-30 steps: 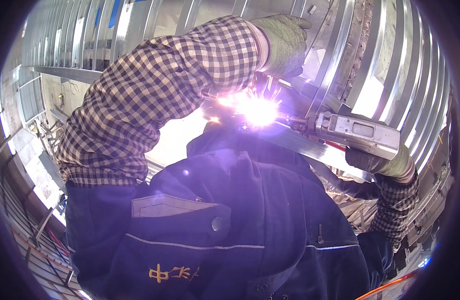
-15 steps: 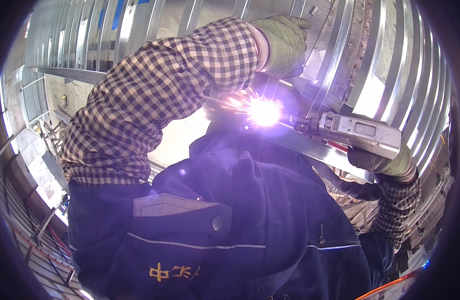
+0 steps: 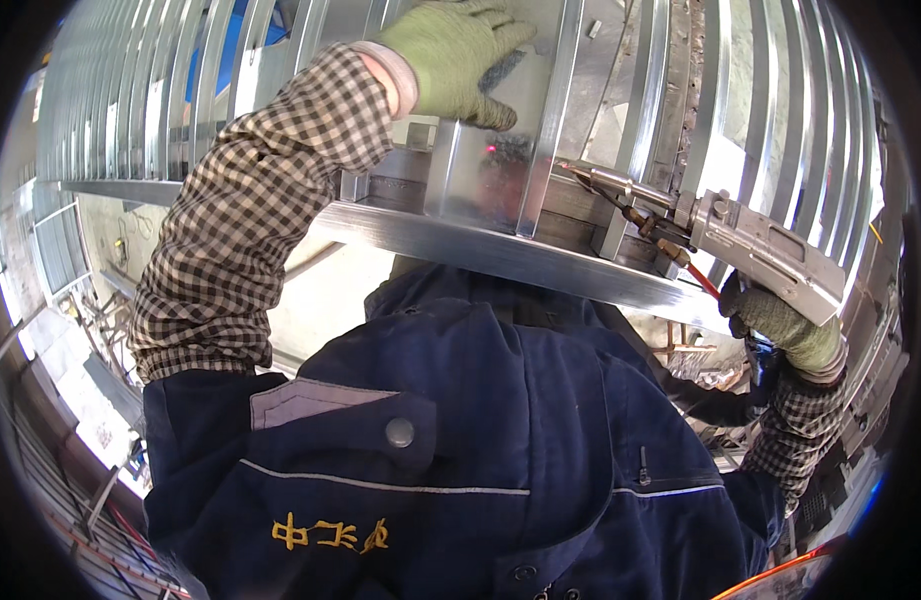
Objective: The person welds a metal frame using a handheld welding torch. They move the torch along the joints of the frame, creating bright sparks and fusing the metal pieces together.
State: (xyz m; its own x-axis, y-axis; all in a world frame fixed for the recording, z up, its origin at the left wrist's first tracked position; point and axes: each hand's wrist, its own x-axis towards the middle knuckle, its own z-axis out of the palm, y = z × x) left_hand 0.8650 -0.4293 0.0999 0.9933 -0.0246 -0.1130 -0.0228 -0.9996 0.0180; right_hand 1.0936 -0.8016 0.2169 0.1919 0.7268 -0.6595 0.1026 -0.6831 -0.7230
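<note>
My left hand [image 3: 448,58], in a green knit glove, lies with its fingers spread over a flat shiny metal piece [image 3: 473,165] at the top middle. At the right, my gloved right hand [image 3: 788,328] is wrapped round a silver welding torch [image 3: 765,245]. The torch's thin nozzle points left, just above the metal bars, and no arc burns at its tip. A small red spot of light shows on the metal piece below my left hand. Across the front of the bars runs a long metal rail [image 3: 430,232], just ahead of my jacket.
Rows of parallel metal bars [image 3: 758,110] stand at the left and right, joined to the rail. A red hose [image 3: 702,280] hangs beneath the torch. Blue material [image 3: 248,50] shows between the bars at the upper left. Scrap pieces [image 3: 695,362] lie below, at the right.
The bright arc and its sparks have gone out. My left hand has moved left and its fingers have spread. The torch has shifted slightly right, its nozzle now higher and tilted.
</note>
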